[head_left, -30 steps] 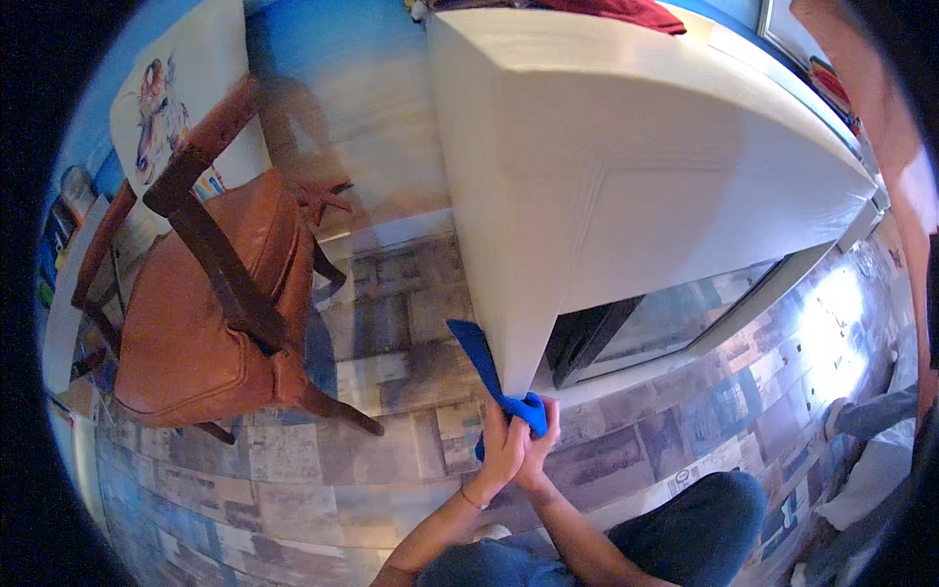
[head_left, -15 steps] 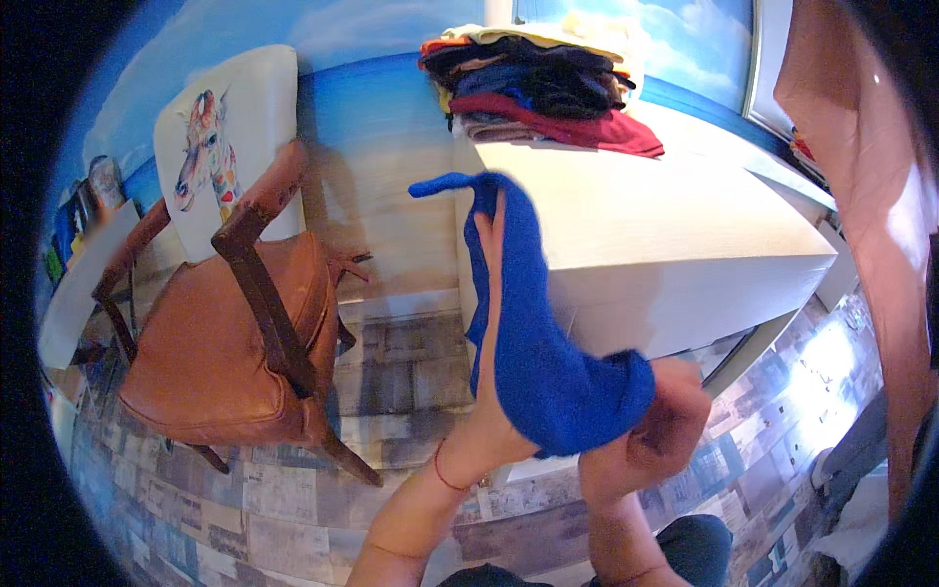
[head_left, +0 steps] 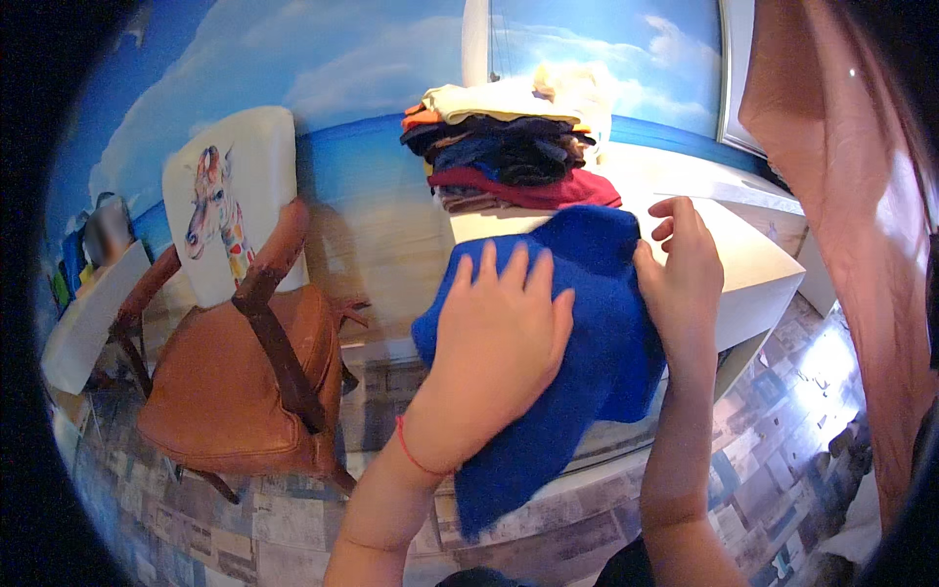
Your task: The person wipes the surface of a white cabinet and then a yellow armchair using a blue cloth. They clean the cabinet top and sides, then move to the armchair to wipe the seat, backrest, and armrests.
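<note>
A blue garment (head_left: 597,323) lies spread over the front of the pale wooden table (head_left: 753,284), its lower part hanging past the near edge. My left hand (head_left: 499,323) rests flat on its left part, fingers stretched out; a thin red string circles that wrist. My right hand (head_left: 682,269) is at the garment's right edge, fingers apart and slightly curled, with nothing seen in them. Just behind the blue cloth stands a stack of folded clothes (head_left: 509,147), pale yellow on top, dark in the middle and dark red lower down.
To the left stands a brown armchair (head_left: 235,391) with a giraffe picture on its white back. A pinkish-brown curtain (head_left: 831,196) hangs at the right. Behind the table is a wall with a beach and sky picture (head_left: 381,78). Patchwork-patterned flooring (head_left: 284,519) lies below.
The blue garment has come down from my raised arms onto the table. My left hand is out from inside it and now lies on top; my right hand has let go of it.
</note>
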{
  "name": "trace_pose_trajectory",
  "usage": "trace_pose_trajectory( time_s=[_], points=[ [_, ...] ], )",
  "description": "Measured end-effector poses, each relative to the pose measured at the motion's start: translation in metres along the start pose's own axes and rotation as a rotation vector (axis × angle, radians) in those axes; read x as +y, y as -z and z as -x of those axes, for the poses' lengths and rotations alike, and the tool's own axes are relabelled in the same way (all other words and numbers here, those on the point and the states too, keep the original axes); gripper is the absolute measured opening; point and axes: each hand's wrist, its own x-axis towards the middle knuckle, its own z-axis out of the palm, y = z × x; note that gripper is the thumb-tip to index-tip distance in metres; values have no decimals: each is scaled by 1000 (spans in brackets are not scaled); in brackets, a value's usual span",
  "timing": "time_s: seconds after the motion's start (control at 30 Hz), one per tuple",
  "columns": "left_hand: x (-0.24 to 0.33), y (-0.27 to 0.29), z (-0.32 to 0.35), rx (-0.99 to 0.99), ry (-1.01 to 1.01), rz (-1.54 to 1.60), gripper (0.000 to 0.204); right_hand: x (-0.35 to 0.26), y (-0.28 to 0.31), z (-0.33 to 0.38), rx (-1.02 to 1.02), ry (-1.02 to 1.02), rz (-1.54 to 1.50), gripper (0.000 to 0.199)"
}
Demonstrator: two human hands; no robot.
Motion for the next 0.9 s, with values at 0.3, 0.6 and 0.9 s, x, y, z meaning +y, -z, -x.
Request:
trace_pose_trajectory(
  time_s=[0.3, 0.6, 0.9],
  points=[
    [34, -23, -17, 51, 62, 20, 38, 25, -5, 23, -241, 435, -42, 26],
    [109, -76, -59, 244, -45, -25, 37, 124, 14, 14, 59, 419, -43, 22],
    [172, -132, -102, 367, -193, -121, 36, 223, 25, 4, 365, 466, -113, 17]
  ],
)
